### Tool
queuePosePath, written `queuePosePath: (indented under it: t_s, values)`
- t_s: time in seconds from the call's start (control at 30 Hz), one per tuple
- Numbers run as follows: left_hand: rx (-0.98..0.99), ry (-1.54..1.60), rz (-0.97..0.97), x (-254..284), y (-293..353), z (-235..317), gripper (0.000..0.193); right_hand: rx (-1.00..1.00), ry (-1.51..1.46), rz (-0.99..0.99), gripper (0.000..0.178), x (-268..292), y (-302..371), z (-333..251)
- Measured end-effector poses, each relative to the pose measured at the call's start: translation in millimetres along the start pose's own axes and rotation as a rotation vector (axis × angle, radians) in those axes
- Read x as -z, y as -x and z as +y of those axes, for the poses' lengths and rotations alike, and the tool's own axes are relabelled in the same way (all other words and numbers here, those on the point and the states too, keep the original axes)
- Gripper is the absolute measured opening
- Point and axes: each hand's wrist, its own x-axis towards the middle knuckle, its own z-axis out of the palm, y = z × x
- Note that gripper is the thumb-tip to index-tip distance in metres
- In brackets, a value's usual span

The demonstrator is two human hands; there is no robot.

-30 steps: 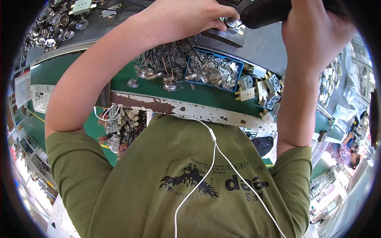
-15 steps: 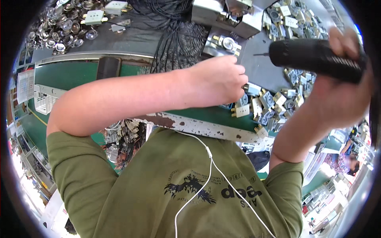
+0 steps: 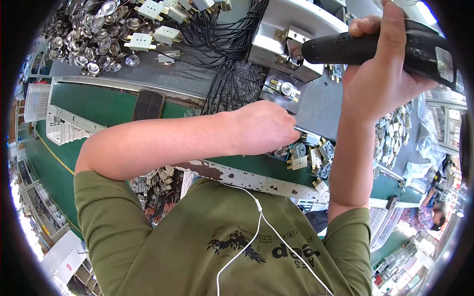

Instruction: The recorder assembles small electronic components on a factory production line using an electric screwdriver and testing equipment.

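Observation:
My right hand (image 3: 377,89) is wrapped round a black electric screwdriver (image 3: 360,48), raised at the upper right. Its front end reaches to a grey metal fixture (image 3: 266,54), and the bit cannot be made out against it. My left hand (image 3: 264,129) is closed, its fingertips turned down and hidden, over the edge of a pile of small socket parts (image 3: 316,157). Just beyond it, a socket piece with a round metal disc (image 3: 285,90) sits on a metal plate beside the fixture.
Shiny metal cups (image 3: 101,42) are heaped at the far left, near white socket blocks (image 3: 140,42). Black cords (image 3: 232,44) run in a bundle left of the fixture. A dark phone (image 3: 149,105) lies on the green surface. More parts (image 3: 392,135) are piled at the right.
The screwdriver has moved left and away from me, its front end now at the fixture. My left hand has drawn slightly back from the socket piece. The view has shifted too.

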Motion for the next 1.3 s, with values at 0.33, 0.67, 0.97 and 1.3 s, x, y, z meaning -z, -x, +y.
queuePosePath:
  t_s: [0.33, 0.67, 0.97, 1.3]
  values:
    - [-0.024, 0.034, -0.002, 9, 2, 2, 0.012, -0.065, 0.164, -0.175, 0.017, -9, -5, 1]
    - [0.054, 0.129, 0.194, 35, 17, -14, 0.02, -0.139, 0.112, -0.104, 0.027, -19, 4, -23]
    - [0.129, -0.256, 0.433, 28, 21, -46, 0.014, -0.117, 0.146, -0.24, 0.029, 12, 7, -13]
    - [0.156, -0.086, 0.436, 13, 24, -54, 0.015, -0.11, 0.013, -0.158, 0.034, 5, 21, 5]
